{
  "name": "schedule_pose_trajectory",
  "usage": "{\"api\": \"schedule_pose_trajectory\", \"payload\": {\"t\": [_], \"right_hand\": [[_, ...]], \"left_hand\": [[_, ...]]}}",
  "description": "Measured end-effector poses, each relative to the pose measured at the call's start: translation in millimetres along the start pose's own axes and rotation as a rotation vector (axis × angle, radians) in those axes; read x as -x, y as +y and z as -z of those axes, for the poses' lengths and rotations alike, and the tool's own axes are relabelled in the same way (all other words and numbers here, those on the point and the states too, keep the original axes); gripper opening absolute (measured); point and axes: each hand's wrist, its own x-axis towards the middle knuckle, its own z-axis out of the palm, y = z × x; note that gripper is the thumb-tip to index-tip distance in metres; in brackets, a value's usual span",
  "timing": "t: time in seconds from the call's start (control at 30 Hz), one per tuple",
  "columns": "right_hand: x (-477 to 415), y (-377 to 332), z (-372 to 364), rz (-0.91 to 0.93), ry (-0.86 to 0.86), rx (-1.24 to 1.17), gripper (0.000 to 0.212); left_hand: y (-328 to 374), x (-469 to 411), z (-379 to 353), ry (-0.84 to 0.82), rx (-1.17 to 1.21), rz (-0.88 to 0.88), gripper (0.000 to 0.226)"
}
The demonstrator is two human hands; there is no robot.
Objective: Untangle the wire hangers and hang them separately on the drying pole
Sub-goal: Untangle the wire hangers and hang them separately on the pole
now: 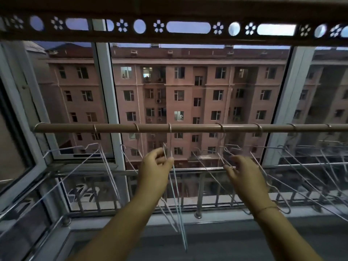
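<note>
Your left hand (157,162) is pinched shut on the neck of a wire hanger (176,194) hooked mid-pole on the drying pole (188,127); its body hangs straight down. Your right hand (243,173) grips the neighbouring hanger (222,157), toward the pole's right end.

You are looking at a dim, dusk-lit scene: the only light comes through the window (199,102), from a grey-blue sky and a few lit rooms opposite. Your hands (156,166) and forearms read flat and shadowless. The wide lens bows the frame edges, and the corners smear. The wire hangers (177,200) blur softly; the decorated beam (169,27) overhead is near-black.
</note>
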Motion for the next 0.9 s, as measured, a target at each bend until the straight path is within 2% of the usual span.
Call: {"api": "schedule_pose_trajectory", "payload": {"t": [0.1, 0.3, 0.57, 0.9], "right_hand": [[-1.2, 13.1, 0.1, -0.051, -0.116, -0.085, 0.021], [-4.4, 22.3, -2.6, -0.077, -0.2, -0.227, 0.018], [-2.4, 20.0, -0.5, -0.077, -0.218, -0.274, 0.014], [-1.7, 19.5, -1.2, -0.039, -0.195, -0.239, 0.02]], "left_hand": [[-4.5, 2.2, -17.4, 0.004, 0.008, 0.104, 0.047], [-12.9, -2.5, -32.4, -0.01, 0.122, 0.274, 0.037], [-8.6, -8.3, -55.8, -0.038, 0.169, 0.277, 0.024], [-11.7, -3.9, -53.1, -0.029, 0.137, 0.243, 0.035]]}}
